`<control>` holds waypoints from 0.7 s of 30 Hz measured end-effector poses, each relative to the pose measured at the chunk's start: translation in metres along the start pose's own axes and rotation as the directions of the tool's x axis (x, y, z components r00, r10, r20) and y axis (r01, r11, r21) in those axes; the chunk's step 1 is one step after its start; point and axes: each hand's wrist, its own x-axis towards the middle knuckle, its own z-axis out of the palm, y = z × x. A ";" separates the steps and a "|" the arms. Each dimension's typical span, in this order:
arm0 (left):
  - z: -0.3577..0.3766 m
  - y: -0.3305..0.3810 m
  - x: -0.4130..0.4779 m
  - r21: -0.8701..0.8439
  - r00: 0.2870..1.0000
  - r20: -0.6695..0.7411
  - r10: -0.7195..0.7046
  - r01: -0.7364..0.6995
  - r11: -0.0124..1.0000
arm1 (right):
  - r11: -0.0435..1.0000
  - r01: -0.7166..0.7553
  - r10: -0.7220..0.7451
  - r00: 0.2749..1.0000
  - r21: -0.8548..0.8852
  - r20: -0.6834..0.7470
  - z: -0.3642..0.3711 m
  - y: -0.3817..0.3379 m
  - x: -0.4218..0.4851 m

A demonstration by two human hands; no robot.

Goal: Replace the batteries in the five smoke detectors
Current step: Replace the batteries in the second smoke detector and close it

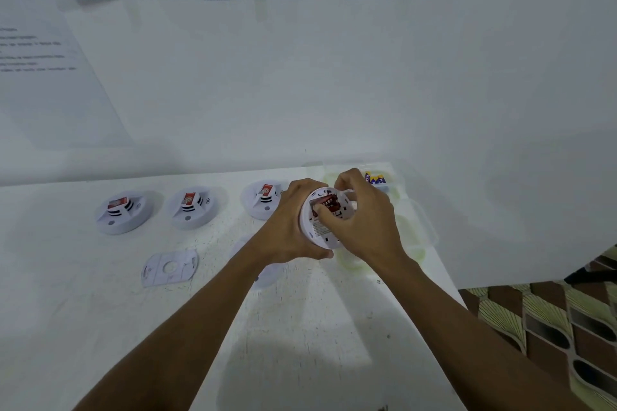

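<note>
Roughly midway, by my read. Left hand (287, 227) grips the held detector (320, 238), lifted above the table (300, 327) near its far right corner, back side facing up. Right hand (364, 223) curls into the open bay and pinches a red battery (329, 202); going in or coming out, cannot tell. A row of three detectors (193, 207) lines the far edge, each with a red battery lying loose on top. A fifth detector (267, 274) sits half hidden under the left forearm. The mounting plate (170, 267) lies loose toward the left edge. Spare batteries (375, 178) sit in the clear tray (417, 227) at the far right corner.
</note>
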 end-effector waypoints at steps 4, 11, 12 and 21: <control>0.001 0.003 0.003 -0.014 0.990 -0.039 0.134 -0.135 0.991 | 0.982 0.191 -0.191 0.982 -0.013 0.004 0.001 0.017 0.001; 0.017 0.007 0.006 -0.061 0.990 -0.058 0.131 -0.135 0.989 | 0.896 0.430 -0.438 0.898 -0.112 -0.051 -0.011 0.036 0.011; 0.017 0.006 0.009 -0.042 0.988 -0.054 0.142 -0.144 0.989 | 0.886 0.452 -0.458 0.887 -0.102 -0.058 -0.014 0.037 0.011; 0.027 0.004 0.016 -0.102 0.997 -0.034 0.065 -0.068 0.992 | 0.868 0.486 -0.495 0.861 -0.098 -0.117 -0.026 0.043 0.018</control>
